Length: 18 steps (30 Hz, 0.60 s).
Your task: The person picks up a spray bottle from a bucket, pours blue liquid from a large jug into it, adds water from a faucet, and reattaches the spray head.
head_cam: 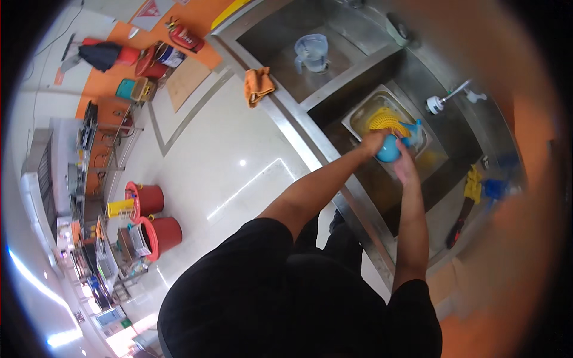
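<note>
Over the right basin of a stainless steel sink, my left hand [374, 142] and my right hand [404, 165] hold a round blue object [388, 150] between them; it looks like a bowl or cup, but its exact kind is unclear. Below them, a rectangular metal pan [356, 117] lies in the basin. It holds a yellow perforated thing [385, 120], perhaps a basket or mat, and a light-blue plastic item [417, 129]. Parts of these are hidden by my hands. A white-headed faucet [435, 105] points over the basin.
A clear plastic jug [312, 50] stands in the other basin. An orange cloth [258, 85] hangs on the sink's front edge. At the right lie a yellow cloth [473, 184] and a dark-handled tool [461, 223]. Red bins [168, 236] stand on the floor.
</note>
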Motion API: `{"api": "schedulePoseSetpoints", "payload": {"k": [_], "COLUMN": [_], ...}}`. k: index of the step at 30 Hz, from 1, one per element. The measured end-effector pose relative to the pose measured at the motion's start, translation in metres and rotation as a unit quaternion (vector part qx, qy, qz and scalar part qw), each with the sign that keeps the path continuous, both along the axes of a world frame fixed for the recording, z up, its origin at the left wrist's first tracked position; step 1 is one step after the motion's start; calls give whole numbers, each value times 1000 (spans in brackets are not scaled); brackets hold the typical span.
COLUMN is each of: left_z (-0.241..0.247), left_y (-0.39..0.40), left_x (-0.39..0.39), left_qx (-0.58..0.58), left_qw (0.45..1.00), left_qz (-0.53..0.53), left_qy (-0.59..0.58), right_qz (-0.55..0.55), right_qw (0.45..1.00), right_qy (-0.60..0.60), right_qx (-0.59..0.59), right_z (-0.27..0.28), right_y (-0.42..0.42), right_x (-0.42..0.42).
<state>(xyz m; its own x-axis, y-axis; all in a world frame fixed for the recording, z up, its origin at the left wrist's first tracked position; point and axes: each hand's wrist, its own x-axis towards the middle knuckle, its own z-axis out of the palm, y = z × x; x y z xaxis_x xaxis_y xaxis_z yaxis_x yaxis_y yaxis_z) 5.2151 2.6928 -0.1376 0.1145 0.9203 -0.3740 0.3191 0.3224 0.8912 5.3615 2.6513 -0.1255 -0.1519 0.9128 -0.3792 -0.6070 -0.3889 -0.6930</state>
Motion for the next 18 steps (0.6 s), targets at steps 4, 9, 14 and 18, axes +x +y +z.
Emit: {"api": "schedulePoseSetpoints", "payload": {"k": [4, 9, 14, 18], "left_z": [6, 56, 66, 47], "left_y": [20, 102, 116, 78], "left_x": [-6, -186, -326, -400], "left_qx": [241, 122, 100, 233], "left_qw": [861, 810, 765, 839], "left_qz": [-238, 122, 257, 157], "left_qy": [381, 560, 582, 466], "right_qz": [-131, -143, -169, -130], "right_qw": [980, 916, 884, 816], "right_qy": [-142, -374, -436, -559], "right_qx": [-50, 0, -18, -64], "right_z": [19, 16, 26, 62], "right_y": [-11, -34, -30, -35], "right_x": [1, 20, 29, 3]}}
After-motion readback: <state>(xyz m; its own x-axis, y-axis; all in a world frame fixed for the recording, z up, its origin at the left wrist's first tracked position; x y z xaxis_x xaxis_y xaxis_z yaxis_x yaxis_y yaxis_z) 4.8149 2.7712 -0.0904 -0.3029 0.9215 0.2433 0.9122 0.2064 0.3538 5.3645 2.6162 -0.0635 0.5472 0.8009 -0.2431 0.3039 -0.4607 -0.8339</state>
